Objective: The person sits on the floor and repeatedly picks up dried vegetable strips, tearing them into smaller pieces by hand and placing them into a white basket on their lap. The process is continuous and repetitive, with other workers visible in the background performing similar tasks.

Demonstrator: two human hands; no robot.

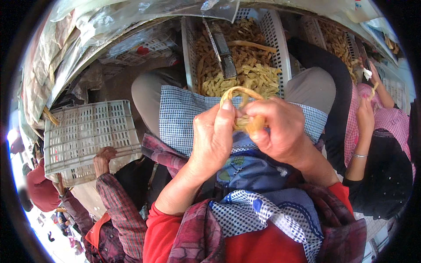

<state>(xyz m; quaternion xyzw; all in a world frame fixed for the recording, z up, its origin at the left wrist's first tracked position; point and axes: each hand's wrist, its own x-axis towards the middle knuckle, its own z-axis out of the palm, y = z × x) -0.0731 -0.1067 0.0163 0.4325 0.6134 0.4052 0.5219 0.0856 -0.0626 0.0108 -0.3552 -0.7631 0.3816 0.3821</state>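
In front of my lap, a pliable yellow strip is bent into a loop between my hands; its kind is unclear. My left hand pinches one side, with the thumb pressed up against the loop. The other side is gripped by my right hand, its fingers curled and a thicker tan end sticking out by the thumb. Where the strip crosses itself, my fingers partly hide it. Just beyond, between my knees, stands a white plastic crate holding many short yellow-brown pieces.
A long dark metal bar or blade lies across the crate. At left, a person's hand holds a white slatted crate. On the right, a co-worker's hand holds a similar strip. Clear plastic sheeting covers the far edge.
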